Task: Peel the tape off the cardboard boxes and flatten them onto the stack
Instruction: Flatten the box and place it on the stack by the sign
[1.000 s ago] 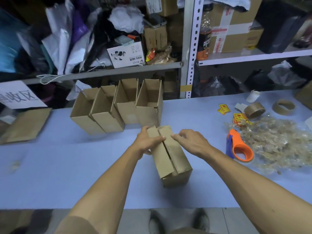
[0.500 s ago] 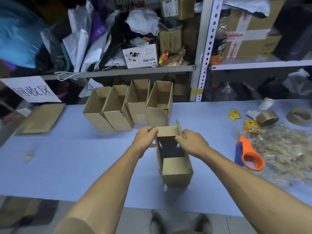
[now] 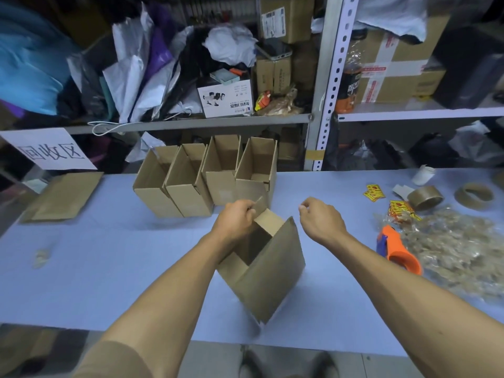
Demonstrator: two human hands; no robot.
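Observation:
A small brown cardboard box (image 3: 268,271) stands tilted on the blue table (image 3: 109,268) right in front of me, its top flaps open. My left hand (image 3: 236,217) grips the box's far left flap. My right hand (image 3: 319,217) hovers just right of the box and clear of it, fingers curled with thumb and forefinger together; nothing shows between them. A stack of flattened cardboard (image 3: 63,197) lies at the table's far left. Several open boxes (image 3: 207,178) stand in a row behind the one I hold.
An orange tape dispenser (image 3: 398,250) lies to the right, beside a heap of peeled clear tape (image 3: 461,252). Two tape rolls (image 3: 425,198) and yellow stickers (image 3: 374,191) sit further back. Cluttered metal shelving (image 3: 326,85) runs behind the table, with a white sign (image 3: 49,151) at left.
The box's top flaps went from closed to open and the box has tilted to the right. My right hand has let go and lifted away; my left hand still holds a flap.

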